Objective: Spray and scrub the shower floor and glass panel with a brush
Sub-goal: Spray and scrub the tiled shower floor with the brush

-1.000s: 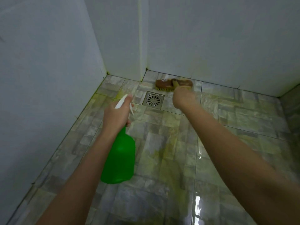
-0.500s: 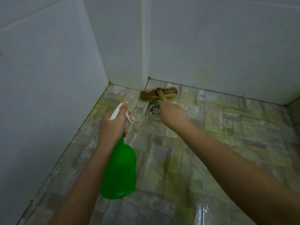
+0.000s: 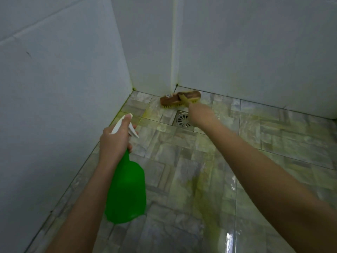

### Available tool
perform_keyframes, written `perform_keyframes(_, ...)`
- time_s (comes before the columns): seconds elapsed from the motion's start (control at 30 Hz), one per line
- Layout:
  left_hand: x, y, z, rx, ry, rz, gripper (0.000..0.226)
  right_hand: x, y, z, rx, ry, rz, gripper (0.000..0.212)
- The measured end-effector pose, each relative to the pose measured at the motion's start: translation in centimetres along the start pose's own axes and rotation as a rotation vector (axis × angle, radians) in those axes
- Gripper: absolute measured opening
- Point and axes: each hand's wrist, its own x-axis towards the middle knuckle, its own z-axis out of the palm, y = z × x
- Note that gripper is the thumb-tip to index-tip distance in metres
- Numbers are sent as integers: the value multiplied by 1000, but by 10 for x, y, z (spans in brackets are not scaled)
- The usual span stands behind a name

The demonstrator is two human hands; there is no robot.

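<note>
Head view: the brown wooden scrub brush with yellow bristles (image 3: 179,101) sits on the grey tiled floor (image 3: 273,139) in the far corner, by the round metal drain (image 3: 183,120). It looks hard and light, but likely slippery when wet. Its stick handle (image 3: 184,100) is the place to hold. The right hand (image 3: 199,114) reaches out, closed round that handle. The left hand (image 3: 114,141) grips the green plastic spray bottle (image 3: 125,190) by its neck.

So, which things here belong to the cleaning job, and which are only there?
For the job: brush, held by the right hand; bottle, held by the left hand; floor.
Only there: drain; walls.
</note>
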Motion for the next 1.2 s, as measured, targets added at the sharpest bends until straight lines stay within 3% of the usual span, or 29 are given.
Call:
perform_keyframes(0.07, 2, -1, -12, -35, 14, -9, 84, -16, -4, 2, -42, -14, -38, 53)
perform_keyframes(0.1, 4, -2, -19, -60, 18, -19, 81, -33, -5, 8, -55, -3, -91, 61)
perform_keyframes(0.17, 6, -4, -31, -84, 30, -31, 56, -61, 1, 21, -41, -45, -187, 73)
perform_keyframes(0.23, 7, -6, -39, -72, 52, -7, 34, -49, 12, 19, -19, -66, -157, 55)
perform_keyframes(0.33, 6, -11, -49, -28, 80, 13, 36, -19, 10, 1, -28, -15, -152, 36)
perform_keyframes(0.47, 7, -11, -58, -23, 87, 30, 38, 12, -30, -18, -46, 100, -385, 45)
perform_keyframes(0.6, 6, -9, -66, -50, 99, 43, 35, 51, -69, -11, -162, 2, -580, 48)
perform_keyframes(0.83, 4, -8, -55, -35, 86, 49, 40, 64, -70, 11, -54, 2, -588, 44)
perform_keyframes(0.9, 3, -11, -53, -24, 91, 42, 51, 57, -48, 10, -22, -51, -603, 44)
perform_keyframes(1.03, -1, -12, -52, -15, 94, 42, 32, 42, -9, -22, -170, -165, -547, 42)
perform_keyframes(1.2, -4, -9, -43, -23, 86, 26, 38, 54, -70, -10, -50, -100, -560, 43)
